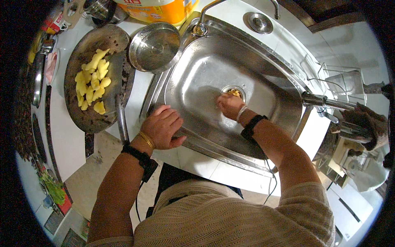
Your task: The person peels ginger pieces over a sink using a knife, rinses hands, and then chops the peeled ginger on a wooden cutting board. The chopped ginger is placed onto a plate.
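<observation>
My right hand [230,105] is down in the stainless steel sink [203,71], right by the drain strainer [235,92], where yellowish-brown scraps lie. Its fingers are curled, and whether they grip anything is hidden. My left hand [165,126] rests at the sink's near left rim, fingers somewhat spread, with nothing visible in it. Left of it, a cleaver [122,120] lies on a round wooden chopping board [72,102], its handle over the board's near edge. Several pieces of peeled ginger [92,80] lie on the board, some against the cleaver's blade.
A steel bowl [155,47] stands between board and sink. Behind it is a large orange-labelled container [157,10]. A round metal lid [260,23] lies behind the sink. Faucets rise at the back [200,29] and right [314,100]. Meat on a plate [51,66] is far left.
</observation>
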`<state>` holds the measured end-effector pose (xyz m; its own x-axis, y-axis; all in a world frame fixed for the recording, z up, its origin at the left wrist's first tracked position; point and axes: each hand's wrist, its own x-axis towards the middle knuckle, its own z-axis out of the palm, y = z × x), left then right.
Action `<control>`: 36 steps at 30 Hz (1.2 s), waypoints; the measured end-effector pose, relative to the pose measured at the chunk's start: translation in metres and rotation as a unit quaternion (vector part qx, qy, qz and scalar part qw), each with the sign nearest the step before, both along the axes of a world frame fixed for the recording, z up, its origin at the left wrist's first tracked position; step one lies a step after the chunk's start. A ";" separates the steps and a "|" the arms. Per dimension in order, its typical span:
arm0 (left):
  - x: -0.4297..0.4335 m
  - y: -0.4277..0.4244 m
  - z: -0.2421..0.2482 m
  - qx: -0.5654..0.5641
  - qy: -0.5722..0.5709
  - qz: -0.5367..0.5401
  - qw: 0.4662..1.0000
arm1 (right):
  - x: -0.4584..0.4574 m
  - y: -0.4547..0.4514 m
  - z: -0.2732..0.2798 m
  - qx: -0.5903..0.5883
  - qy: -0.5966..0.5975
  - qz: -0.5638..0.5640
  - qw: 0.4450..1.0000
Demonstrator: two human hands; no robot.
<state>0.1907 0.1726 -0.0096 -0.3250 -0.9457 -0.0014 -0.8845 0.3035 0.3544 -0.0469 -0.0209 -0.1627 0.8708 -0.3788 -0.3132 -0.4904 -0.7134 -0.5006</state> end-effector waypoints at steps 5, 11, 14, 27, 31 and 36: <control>0.000 0.000 0.001 -0.002 -0.003 -0.001 1.000 | 0.017 0.017 -0.007 -0.075 -0.118 0.110 0.984; 0.000 0.000 -0.002 -0.007 -0.009 -0.003 1.000 | -0.010 -0.008 0.000 -0.093 0.013 0.308 0.947; 0.001 0.001 0.000 -0.005 -0.011 0.001 1.000 | -0.023 -0.016 0.003 -0.176 -0.014 0.190 0.966; 0.000 -0.002 0.000 -0.011 0.009 0.003 1.000 | -0.047 -0.020 0.000 -0.052 0.093 -0.164 0.981; -0.001 -0.002 0.000 -0.019 0.009 0.006 1.000 | -0.040 -0.007 -0.009 -0.065 0.135 -0.225 0.963; -0.001 -0.002 0.000 -0.020 0.006 0.005 1.000 | -0.038 -0.006 -0.021 -0.044 0.142 -0.334 0.931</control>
<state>0.1896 0.1709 -0.0093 -0.3149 -0.9483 0.0404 -0.8831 0.3083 0.3538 -0.0845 -0.0270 -0.1837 0.3187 -0.8414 -0.4365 -0.9428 -0.2338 -0.2375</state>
